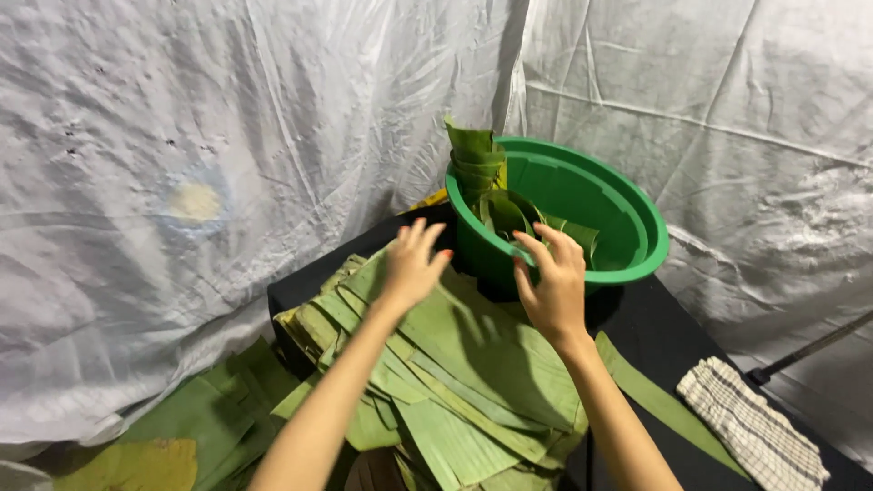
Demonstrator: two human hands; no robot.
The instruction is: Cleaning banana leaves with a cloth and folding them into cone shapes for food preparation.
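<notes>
My left hand (414, 262) hovers open, fingers spread, just above the far end of a stack of cut banana leaves (455, 364) lying on a dark table (637, 336). My right hand (552, 277) is raised, fingers apart, right in front of the rim of a green plastic basin (627, 214). Both hands hold nothing. Inside the basin stand several folded leaf pieces (477, 168), stacked against its left wall, with a few more lying in its bottom.
White plastic sheeting (227, 182) hangs all around as walls. A checked cloth (750, 427) lies at the table's right corner. More leaves (191, 427) lie lower left, beside the table. A long leaf strip (655, 395) runs along the right of the stack.
</notes>
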